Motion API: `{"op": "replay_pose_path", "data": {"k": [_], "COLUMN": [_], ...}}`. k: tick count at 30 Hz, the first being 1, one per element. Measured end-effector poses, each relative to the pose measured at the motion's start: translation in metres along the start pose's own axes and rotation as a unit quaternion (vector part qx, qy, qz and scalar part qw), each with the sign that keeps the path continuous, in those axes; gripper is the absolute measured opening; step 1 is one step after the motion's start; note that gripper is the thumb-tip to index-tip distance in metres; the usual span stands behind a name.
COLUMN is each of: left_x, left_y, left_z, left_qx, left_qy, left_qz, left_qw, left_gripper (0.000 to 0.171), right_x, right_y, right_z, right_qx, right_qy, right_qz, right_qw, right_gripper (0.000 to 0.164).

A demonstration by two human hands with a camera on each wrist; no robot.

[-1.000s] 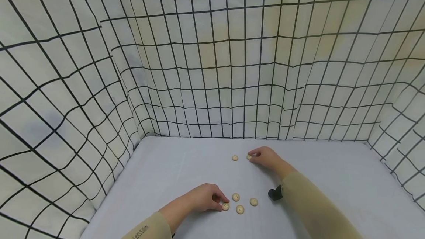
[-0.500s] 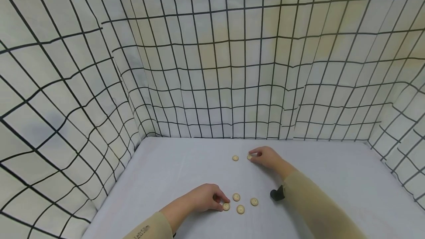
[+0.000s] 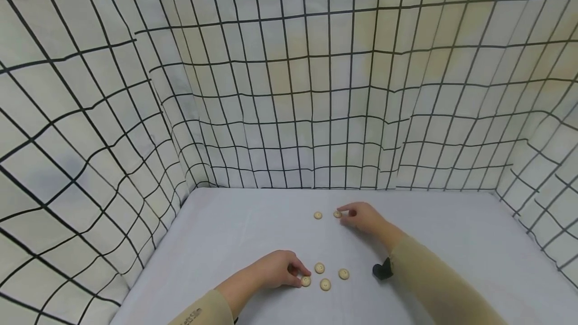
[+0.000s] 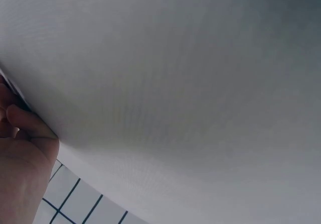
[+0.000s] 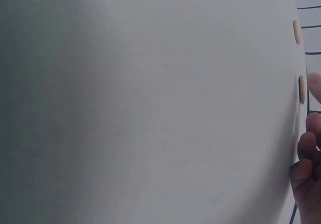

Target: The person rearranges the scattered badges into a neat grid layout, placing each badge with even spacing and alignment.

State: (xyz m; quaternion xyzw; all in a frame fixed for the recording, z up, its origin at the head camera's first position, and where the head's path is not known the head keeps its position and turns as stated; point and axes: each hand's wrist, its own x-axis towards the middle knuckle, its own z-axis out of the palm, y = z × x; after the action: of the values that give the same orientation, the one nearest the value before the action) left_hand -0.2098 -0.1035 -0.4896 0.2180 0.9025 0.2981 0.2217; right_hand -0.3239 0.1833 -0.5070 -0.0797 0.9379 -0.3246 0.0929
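Observation:
In the head view my left hand (image 3: pixel 277 270) is low on the white table, thumb and index finger at the edges of a round beige wooden button (image 3: pixel 305 281), pinching it. Further back, my right hand (image 3: pixel 363 216) has thumb and index finger spread just right of another button (image 3: pixel 337 214). The right wrist view shows that button (image 5: pixel 302 89) on the cloth with a fingertip (image 5: pixel 315 82) beside it and a small gap. A matching button (image 3: pixel 318 215) lies to its left. In the left wrist view only part of the left hand (image 4: pixel 27 158) shows, its button hidden.
Three more buttons lie right of the left hand: one button (image 3: pixel 319 268) behind, one button (image 3: pixel 325 284) in front, one button (image 3: pixel 343 274) further right. White cloth covers the table (image 3: pixel 253 214). Walls with a black grid (image 3: pixel 293 89) rise behind and at the sides. A black wrist camera (image 3: pixel 383 269) hangs under the right sleeve.
The right hand's fingers have eased slightly back to the right, leaving the far button more fully in sight. The left hand and the other buttons stay in place.

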Motion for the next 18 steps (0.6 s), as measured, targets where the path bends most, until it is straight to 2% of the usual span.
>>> {"op": "replay_pose_path", "data": {"k": [8, 18], "left_x": [0.0, 0.0], "left_y": [0.001, 0.0], "left_z": [-0.001, 0.0], "left_qx": [-0.002, 0.001], "left_qy": [0.0, 0.0], "left_qz": [0.008, 0.004], "left_qw": [1.0, 1.0], "left_gripper": [0.02, 0.02], "right_x": [-0.006, -0.021], "right_y": [0.004, 0.001], "right_z": [-0.004, -0.007], "right_qx": [-0.016, -0.035], "right_qy": [-0.005, -0.015], "right_qz": [-0.011, -0.043], "right_qw": [1.0, 0.998], "right_gripper": [0.033, 0.035]}}
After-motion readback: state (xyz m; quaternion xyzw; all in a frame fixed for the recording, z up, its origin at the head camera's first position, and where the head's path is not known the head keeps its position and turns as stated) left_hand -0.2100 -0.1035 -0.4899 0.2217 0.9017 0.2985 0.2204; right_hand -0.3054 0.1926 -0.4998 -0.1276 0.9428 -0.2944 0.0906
